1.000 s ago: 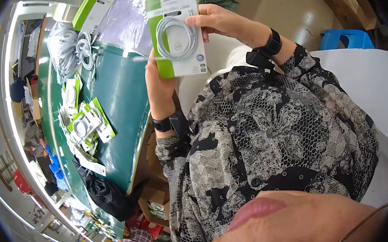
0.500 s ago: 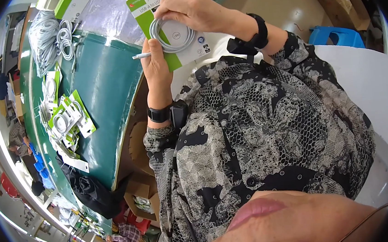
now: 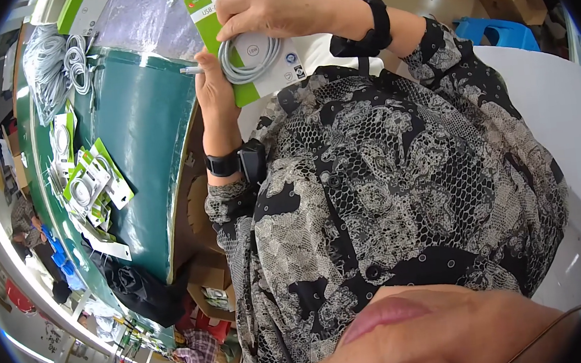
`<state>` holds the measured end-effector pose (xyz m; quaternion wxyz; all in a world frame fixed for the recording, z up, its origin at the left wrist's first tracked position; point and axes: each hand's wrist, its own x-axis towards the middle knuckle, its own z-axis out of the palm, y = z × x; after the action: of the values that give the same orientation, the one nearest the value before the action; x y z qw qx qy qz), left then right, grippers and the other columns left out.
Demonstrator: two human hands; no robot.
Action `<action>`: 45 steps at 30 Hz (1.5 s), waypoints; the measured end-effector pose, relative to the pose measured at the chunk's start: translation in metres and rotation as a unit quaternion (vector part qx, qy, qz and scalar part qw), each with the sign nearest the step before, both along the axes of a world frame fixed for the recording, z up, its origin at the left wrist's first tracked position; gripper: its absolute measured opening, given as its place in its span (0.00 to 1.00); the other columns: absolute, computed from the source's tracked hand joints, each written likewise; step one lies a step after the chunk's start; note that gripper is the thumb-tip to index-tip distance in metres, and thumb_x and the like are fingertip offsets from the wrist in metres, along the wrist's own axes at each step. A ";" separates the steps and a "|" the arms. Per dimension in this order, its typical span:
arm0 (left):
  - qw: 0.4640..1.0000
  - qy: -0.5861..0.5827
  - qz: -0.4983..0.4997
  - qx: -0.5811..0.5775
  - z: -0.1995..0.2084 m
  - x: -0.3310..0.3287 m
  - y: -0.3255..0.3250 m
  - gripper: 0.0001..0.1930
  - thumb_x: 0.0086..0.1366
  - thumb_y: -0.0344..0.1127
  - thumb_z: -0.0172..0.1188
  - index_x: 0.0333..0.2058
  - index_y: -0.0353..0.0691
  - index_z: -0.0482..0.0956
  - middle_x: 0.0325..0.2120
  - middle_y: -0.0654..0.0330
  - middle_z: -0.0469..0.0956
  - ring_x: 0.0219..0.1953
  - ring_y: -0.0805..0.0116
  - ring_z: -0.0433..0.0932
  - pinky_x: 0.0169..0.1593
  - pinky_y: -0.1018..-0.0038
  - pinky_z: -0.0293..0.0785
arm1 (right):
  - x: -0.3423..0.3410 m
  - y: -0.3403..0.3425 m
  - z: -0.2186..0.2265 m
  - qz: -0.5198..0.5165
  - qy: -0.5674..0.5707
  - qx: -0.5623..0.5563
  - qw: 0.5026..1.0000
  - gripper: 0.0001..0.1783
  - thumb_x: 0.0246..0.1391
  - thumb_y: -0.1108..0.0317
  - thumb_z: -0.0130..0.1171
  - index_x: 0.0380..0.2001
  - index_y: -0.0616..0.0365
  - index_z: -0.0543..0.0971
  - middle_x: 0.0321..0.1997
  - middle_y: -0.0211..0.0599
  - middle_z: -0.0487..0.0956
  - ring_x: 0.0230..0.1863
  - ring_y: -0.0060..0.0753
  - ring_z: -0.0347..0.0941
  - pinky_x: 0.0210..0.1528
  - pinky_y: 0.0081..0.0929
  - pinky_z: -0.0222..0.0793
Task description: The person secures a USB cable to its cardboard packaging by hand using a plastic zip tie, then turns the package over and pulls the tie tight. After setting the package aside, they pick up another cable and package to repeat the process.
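A green and white packaging card (image 3: 247, 94) is held up at the top of the view. Lying against its front is a coiled white-grey USB cable (image 3: 251, 74), whose plug (image 3: 191, 70) sticks out past the card's left edge. My left hand (image 3: 217, 94) is closed on the card's lower left side, the thumb beside the plug; its other fingers are hidden behind the card. From the right, my right hand (image 3: 268, 9) reaches over the card, fingers bent and pinching the upper left of the coil.
Left of my hands, a green-topped table (image 3: 140, 118) bears a pile of carded cables (image 3: 87, 189), bundled loose cables (image 3: 48, 68) and a clear plastic sheet (image 3: 138, 22). Black cloth (image 3: 134, 285) hangs at its near end, beside a cardboard box (image 3: 209, 278). A blue stool (image 3: 499, 33) stands right.
The whole scene has shifted slightly left in view. My right fingers have slid a little down and left along the coil. Both hands keep hold of the card and cable.
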<state>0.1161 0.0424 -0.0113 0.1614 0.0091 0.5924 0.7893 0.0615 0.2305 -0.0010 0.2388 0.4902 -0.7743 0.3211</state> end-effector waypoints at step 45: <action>0.994 0.026 0.082 -0.063 -0.019 -0.004 0.006 0.31 0.69 0.60 0.37 0.46 0.34 0.70 0.39 0.59 0.74 0.39 0.74 0.71 0.40 0.76 0.70 | 0.048 -0.019 -0.016 -0.117 -0.026 0.029 0.992 0.10 0.52 0.71 0.53 0.39 0.56 0.71 0.36 0.32 0.75 0.42 0.34 0.72 0.52 0.31 0.62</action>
<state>0.1116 0.0487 -0.0303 0.0806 -0.0290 0.6434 0.7608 0.1098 0.2118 -0.0171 0.2401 0.3949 -0.8412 0.2806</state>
